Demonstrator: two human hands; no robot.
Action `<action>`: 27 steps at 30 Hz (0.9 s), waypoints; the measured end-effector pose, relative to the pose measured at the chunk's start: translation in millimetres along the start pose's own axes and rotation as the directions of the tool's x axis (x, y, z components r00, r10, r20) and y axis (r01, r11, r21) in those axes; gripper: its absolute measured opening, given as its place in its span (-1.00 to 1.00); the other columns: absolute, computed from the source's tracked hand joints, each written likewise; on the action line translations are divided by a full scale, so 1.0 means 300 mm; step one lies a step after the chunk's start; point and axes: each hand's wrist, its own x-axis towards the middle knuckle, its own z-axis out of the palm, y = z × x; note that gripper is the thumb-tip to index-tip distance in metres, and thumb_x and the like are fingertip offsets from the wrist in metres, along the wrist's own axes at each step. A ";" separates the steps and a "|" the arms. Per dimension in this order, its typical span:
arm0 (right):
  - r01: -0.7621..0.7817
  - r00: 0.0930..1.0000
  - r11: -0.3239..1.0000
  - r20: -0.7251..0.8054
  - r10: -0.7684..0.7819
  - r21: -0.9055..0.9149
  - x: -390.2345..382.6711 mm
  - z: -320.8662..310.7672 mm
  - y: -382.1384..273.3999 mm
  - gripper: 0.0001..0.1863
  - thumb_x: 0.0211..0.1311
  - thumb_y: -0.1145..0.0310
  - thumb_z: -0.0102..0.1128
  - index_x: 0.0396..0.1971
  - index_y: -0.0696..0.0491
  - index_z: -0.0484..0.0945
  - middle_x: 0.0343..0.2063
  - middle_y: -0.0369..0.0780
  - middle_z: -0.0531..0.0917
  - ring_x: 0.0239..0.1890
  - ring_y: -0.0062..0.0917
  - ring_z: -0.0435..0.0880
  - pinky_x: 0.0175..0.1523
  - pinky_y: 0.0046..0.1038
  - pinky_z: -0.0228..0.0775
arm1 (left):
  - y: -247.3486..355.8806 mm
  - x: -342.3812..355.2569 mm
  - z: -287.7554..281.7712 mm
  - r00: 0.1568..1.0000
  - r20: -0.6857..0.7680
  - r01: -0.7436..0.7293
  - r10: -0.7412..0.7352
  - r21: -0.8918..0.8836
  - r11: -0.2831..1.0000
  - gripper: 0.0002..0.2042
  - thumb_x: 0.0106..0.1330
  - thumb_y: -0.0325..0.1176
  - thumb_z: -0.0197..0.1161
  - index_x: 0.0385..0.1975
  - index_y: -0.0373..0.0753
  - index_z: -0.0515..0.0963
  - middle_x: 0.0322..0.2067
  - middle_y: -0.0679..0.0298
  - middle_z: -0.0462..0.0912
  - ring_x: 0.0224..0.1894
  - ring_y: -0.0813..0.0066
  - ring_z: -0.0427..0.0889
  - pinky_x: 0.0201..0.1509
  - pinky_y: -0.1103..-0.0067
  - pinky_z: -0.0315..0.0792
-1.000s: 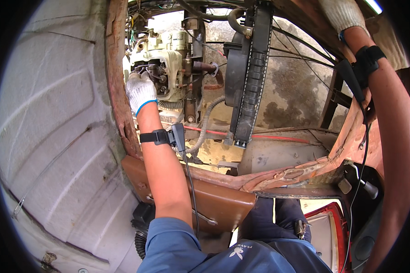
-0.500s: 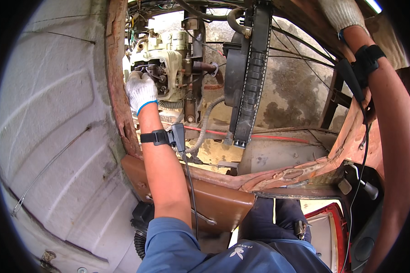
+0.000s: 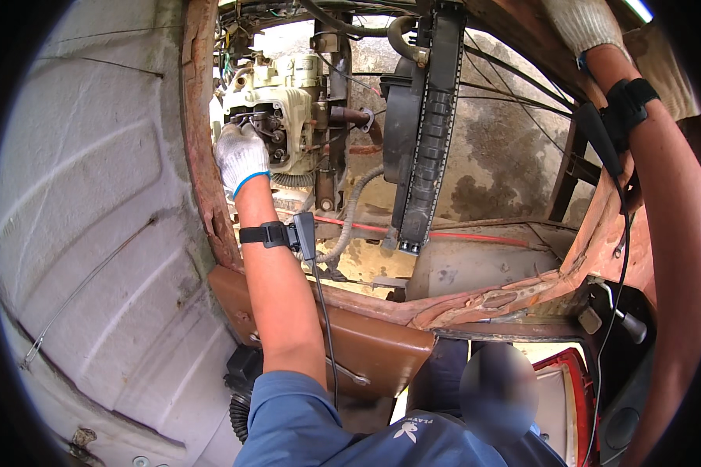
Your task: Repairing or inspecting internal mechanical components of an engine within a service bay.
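Observation:
My left hand, in a white knitted glove with a blue cuff, reaches into the opened top of an engine. Its fingers are curled together at the dark valve parts inside the pale metal housing. What they hold there, if anything, is too small and hidden to name. At the upper right, my right hand, also gloved, lies against the vehicle's body frame; its fingers pass out of the picture. Both wrists carry black straps with small devices and cables.
A tall black radiator stands right of the engine, with a hose and a red line near it. Rusty frame rails edge the opening. A brown padded panel lies under my left forearm. A pale ribbed panel fills the left.
Only a slight shift of my left hand's fingers shows at the valve parts. My right arm stays in place. A blurred round patch now covers part of my shirt and trousers.

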 end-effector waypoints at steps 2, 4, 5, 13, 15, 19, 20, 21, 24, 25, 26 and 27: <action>-0.069 0.997 0.997 0.029 0.068 0.041 0.001 -0.007 -0.008 -0.44 0.56 0.11 -0.34 -0.16 0.21 0.63 -0.11 0.14 0.71 0.01 0.05 0.67 0.18 -0.05 0.45 | 0.003 0.001 0.001 1.000 0.014 -0.025 0.024 0.059 0.998 -0.75 0.34 -0.29 0.26 -0.24 -0.40 0.68 -0.28 -0.20 0.71 -0.14 -0.18 0.71 -0.04 0.19 0.56; -0.013 0.999 0.998 0.052 0.017 -0.068 0.011 -0.012 -0.018 -0.45 0.56 0.12 -0.34 -0.15 0.21 0.63 -0.11 0.14 0.71 0.01 0.05 0.68 0.18 -0.06 0.46 | 0.004 -0.002 -0.006 1.000 0.004 -0.026 0.026 0.023 0.999 -0.75 0.34 -0.29 0.26 -0.24 -0.40 0.68 -0.28 -0.20 0.71 -0.14 -0.18 0.71 -0.04 0.19 0.56; 0.044 0.996 0.983 0.079 -0.030 -0.178 0.011 -0.013 -0.019 -0.45 0.56 0.12 -0.34 -0.15 0.22 0.62 -0.10 0.14 0.71 0.01 0.04 0.68 0.18 -0.06 0.46 | 0.005 -0.004 -0.009 1.000 0.011 -0.024 0.024 -0.022 0.999 -0.75 0.33 -0.29 0.26 -0.25 -0.39 0.68 -0.29 -0.20 0.71 -0.15 -0.18 0.71 -0.04 0.19 0.56; 0.092 0.996 0.981 -0.005 -0.094 -0.168 0.002 0.016 0.013 -0.55 0.53 0.22 -0.27 -0.14 0.20 0.60 -0.16 0.12 0.72 -0.07 0.01 0.72 0.09 -0.07 0.53 | 0.012 0.001 -0.013 1.000 0.005 -0.029 0.029 0.012 1.000 -0.77 0.33 -0.30 0.26 -0.29 -0.39 0.68 -0.31 -0.19 0.71 -0.18 -0.19 0.71 -0.06 0.19 0.56; 0.100 0.995 0.979 -0.011 -0.103 -0.176 0.003 0.022 0.016 -0.55 0.53 0.22 -0.27 -0.14 0.21 0.60 -0.16 0.12 0.72 -0.07 0.01 0.72 0.09 -0.07 0.53 | 0.006 0.003 -0.014 0.999 -0.008 -0.051 0.051 -0.110 0.993 -0.77 0.33 -0.30 0.26 -0.30 -0.38 0.67 -0.32 -0.20 0.71 -0.19 -0.19 0.71 -0.07 0.19 0.56; 0.125 0.991 0.960 -0.009 -0.132 -0.249 0.003 0.020 0.010 -0.54 0.53 0.21 -0.29 -0.14 0.21 0.60 -0.16 0.12 0.72 -0.07 0.01 0.72 0.10 -0.07 0.53 | 0.001 0.007 -0.004 1.000 0.015 -0.020 0.021 -0.012 1.000 -0.77 0.31 -0.29 0.26 -0.31 -0.37 0.67 -0.33 -0.22 0.70 -0.20 -0.18 0.70 -0.08 0.20 0.57; 0.125 0.991 0.957 -0.011 -0.132 -0.260 0.003 0.017 0.007 -0.53 0.54 0.20 -0.29 -0.14 0.21 0.60 -0.15 0.12 0.72 -0.06 0.01 0.72 0.10 -0.07 0.53 | 0.002 0.008 0.000 0.999 -0.001 -0.053 0.053 0.076 0.996 -0.77 0.31 -0.29 0.26 -0.31 -0.37 0.67 -0.34 -0.22 0.69 -0.21 -0.18 0.70 -0.09 0.20 0.57; 0.124 0.991 0.957 -0.011 -0.131 -0.261 0.002 0.013 0.007 -0.53 0.54 0.20 -0.29 -0.14 0.21 0.60 -0.15 0.12 0.72 -0.06 0.01 0.72 0.10 -0.07 0.53 | 0.002 0.008 0.003 0.999 -0.014 -0.044 0.045 0.078 0.996 -0.77 0.31 -0.29 0.26 -0.31 -0.37 0.67 -0.34 -0.22 0.69 -0.21 -0.18 0.70 -0.09 0.20 0.57; 0.034 0.999 0.997 0.024 -0.032 -0.076 -0.004 0.004 0.007 -0.51 0.55 0.19 -0.30 -0.14 0.21 0.60 -0.14 0.13 0.72 -0.05 0.02 0.71 0.12 -0.07 0.51 | 0.000 0.004 0.007 0.997 -0.031 -0.069 0.069 0.016 0.998 -0.76 0.31 -0.28 0.26 -0.31 -0.38 0.67 -0.34 -0.21 0.70 -0.21 -0.18 0.71 -0.09 0.18 0.58; 0.053 0.999 0.996 0.000 -0.053 -0.074 -0.005 0.003 0.008 -0.51 0.55 0.18 -0.31 -0.14 0.21 0.61 -0.13 0.13 0.72 -0.04 0.02 0.70 0.13 -0.06 0.51 | -0.002 0.001 0.006 0.997 -0.038 -0.068 0.069 0.018 0.998 -0.77 0.31 -0.28 0.26 -0.31 -0.37 0.67 -0.35 -0.20 0.70 -0.21 -0.18 0.71 -0.09 0.18 0.58; 0.070 0.997 0.995 -0.024 -0.072 -0.076 -0.005 0.003 0.009 -0.50 0.55 0.17 -0.31 -0.14 0.21 0.61 -0.13 0.12 0.72 -0.03 0.03 0.70 0.13 -0.06 0.50 | -0.002 -0.001 0.005 0.998 -0.035 -0.058 0.059 0.015 0.998 -0.77 0.31 -0.28 0.26 -0.32 -0.37 0.67 -0.35 -0.20 0.70 -0.21 -0.18 0.71 -0.09 0.17 0.58; 0.068 0.997 0.995 -0.025 -0.070 -0.077 -0.001 0.004 0.009 -0.50 0.55 0.17 -0.31 -0.14 0.21 0.61 -0.13 0.12 0.72 -0.03 0.03 0.70 0.13 -0.06 0.50 | -0.002 -0.002 0.004 0.997 -0.044 -0.070 0.071 0.016 0.997 -0.77 0.31 -0.28 0.26 -0.32 -0.37 0.67 -0.35 -0.20 0.70 -0.21 -0.18 0.71 -0.09 0.17 0.58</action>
